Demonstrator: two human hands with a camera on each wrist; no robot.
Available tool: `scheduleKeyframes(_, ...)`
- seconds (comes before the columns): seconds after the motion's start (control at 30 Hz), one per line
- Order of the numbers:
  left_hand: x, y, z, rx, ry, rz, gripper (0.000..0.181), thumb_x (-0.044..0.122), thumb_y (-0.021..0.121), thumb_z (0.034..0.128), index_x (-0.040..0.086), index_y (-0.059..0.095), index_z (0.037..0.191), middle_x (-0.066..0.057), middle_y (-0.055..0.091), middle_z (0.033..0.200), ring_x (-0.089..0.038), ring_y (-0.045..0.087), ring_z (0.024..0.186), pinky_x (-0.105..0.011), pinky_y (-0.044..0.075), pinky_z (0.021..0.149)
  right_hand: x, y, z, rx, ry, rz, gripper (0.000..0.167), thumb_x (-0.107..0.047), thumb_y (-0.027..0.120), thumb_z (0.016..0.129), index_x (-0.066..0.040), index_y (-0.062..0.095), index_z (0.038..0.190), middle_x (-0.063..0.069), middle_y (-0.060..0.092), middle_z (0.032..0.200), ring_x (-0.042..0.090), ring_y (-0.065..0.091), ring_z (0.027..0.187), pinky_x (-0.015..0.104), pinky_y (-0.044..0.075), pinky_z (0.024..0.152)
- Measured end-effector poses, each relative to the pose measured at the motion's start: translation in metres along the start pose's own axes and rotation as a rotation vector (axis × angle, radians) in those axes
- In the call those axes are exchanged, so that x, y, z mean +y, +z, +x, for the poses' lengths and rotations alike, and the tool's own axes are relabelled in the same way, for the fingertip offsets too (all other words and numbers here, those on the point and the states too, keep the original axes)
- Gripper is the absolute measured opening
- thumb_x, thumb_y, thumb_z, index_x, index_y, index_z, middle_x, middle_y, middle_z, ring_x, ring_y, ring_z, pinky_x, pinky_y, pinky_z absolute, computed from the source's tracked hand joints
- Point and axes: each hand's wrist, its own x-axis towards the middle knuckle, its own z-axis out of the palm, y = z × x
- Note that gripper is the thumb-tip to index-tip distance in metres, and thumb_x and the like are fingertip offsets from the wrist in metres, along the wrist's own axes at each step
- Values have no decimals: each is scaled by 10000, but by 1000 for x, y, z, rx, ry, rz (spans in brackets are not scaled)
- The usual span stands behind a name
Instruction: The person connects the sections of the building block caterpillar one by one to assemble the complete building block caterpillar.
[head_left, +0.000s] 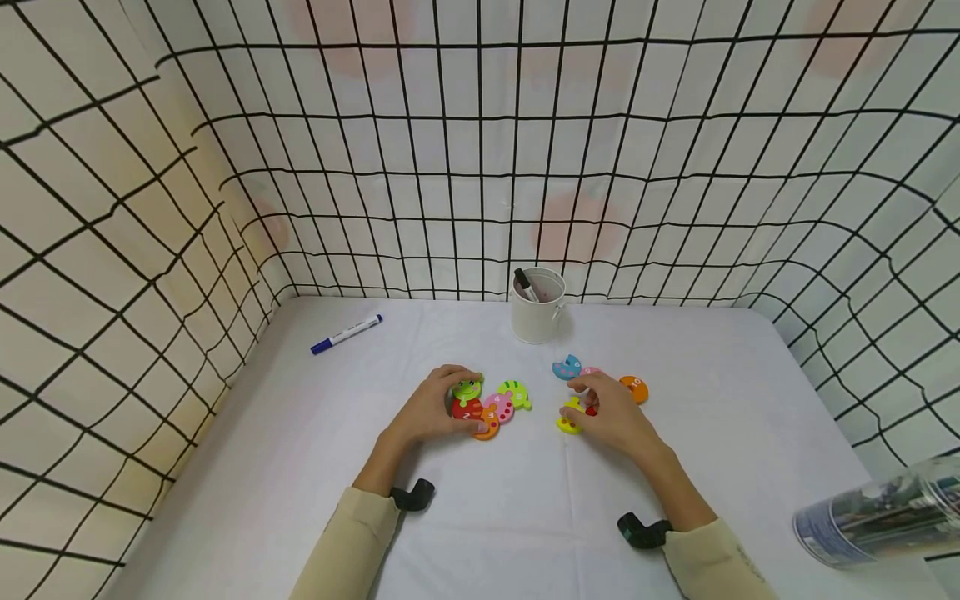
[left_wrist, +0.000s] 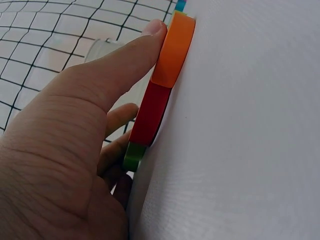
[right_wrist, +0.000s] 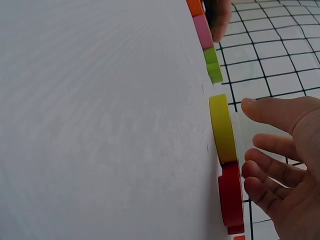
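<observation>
Steadying hand: the left hand, left of centre in the head view, makes a C, its thumb against the orange piece and fingers at the green face piece; it holds that end of the row, presumably to keep the pieces from slipping apart.
Numbered row: the red piece marked 2 sits between face and orange; the pink piece marked 4 and the light-green piece curve up to the right. Flat, numerals up, they seem ordered by count.
Spread hand: the right hand, right of centre, holds nothing that shows; its thumb and fingers stand wide, the thumb apart from the yellow piece in the right wrist view. Whether a fingertip touches the red piece beside it, I cannot tell.
Far pieces: a blue piece and a half-covered pink one lie above that hand, an orange piece marked 10 to its right.
In the way: the right hand itself hides parts of the yellow, red and pink pieces.
Surroundings: white bucket with a black-capped marker, upper centre; blue-capped marker, upper left; clear jar, lower right, out of reach's path; black grid behind.
</observation>
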Motion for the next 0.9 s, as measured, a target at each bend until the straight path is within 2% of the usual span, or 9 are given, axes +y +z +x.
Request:
scheduleKeyframes(0.13,-2,1,1,-1,-12,8,747,532,877,743,308,615,1406,8,501,1499,-243,462,1409,-515,397,1181,4,-2,-3,-2,9,1,501,-352,829,873,-104,691,1286,38,656,1088,213,567,996,370,526,856)
scheduleKeyframes(0.3,-3,1,1,-3,-13,0,750,530,881,740,306,616,1405,6,502,1498,-246,464,1407,-522,398,1179,9,-4,2,20,-14,32,400,-280,797,908,-52,696,1221,61,597,984,201,532,900,294,473,753)
scheduleKeyframes(0.37,-2,1,1,-5,-16,-2,752,529,881,742,304,615,1408,8,502,1497,-244,466,1403,-521,399,1179,11,-5,8,29,-19,31,382,-258,778,925,-31,683,1217,80,580,996,206,522,886,278,460,725)
scheduleKeyframes(0.5,-3,1,1,3,-2,-2,743,518,885,743,288,622,1399,6,513,1485,-247,475,1397,-527,405,1172,11,-4,23,35,16,6,456,-277,754,944,-31,631,1308,90,562,1029,200,519,856,245,451,675)
scheduleKeyframes(0.6,-3,0,1,14,14,-4,737,501,890,745,267,626,1392,-5,522,1476,-255,479,1395,-537,410,1165,10,-2,32,15,63,-11,533,-314,732,956,-57,581,1397,114,569,1042,219,545,819,275,480,657)
scheduleKeyframes(0.67,-3,0,1,16,14,-2,738,491,889,748,259,623,1396,-13,519,1481,-261,476,1398,-538,409,1167,10,-1,38,3,81,-26,568,-334,719,960,-66,559,1434,158,608,1131,263,586,880,352,553,730)
scheduleKeyframes(0.73,-3,0,2,13,6,2,741,487,884,754,257,615,1406,-19,512,1489,-263,471,1401,-537,409,1168,10,1,42,-9,97,-31,576,-339,711,963,-70,549,1447,198,618,1272,334,615,1030,478,581,887)
scheduleKeyframes(0.8,-3,0,2,11,-5,11,747,492,880,758,263,606,1414,-23,505,1491,-261,470,1396,-531,413,1165,10,2,45,-16,109,-38,577,-338,709,963,-66,549,1446,210,585,1401,381,574,1190,574,525,1022)
scheduleKeyframes(0.9,-3,0,2,17,-17,10,755,504,877,755,262,602,1415,-36,505,1472,-259,479,1369,-528,432,1149,10,3,49,-25,122,-40,570,-332,711,962,-65,554,1440,223,553,1460,424,534,1291,626,466,1082)
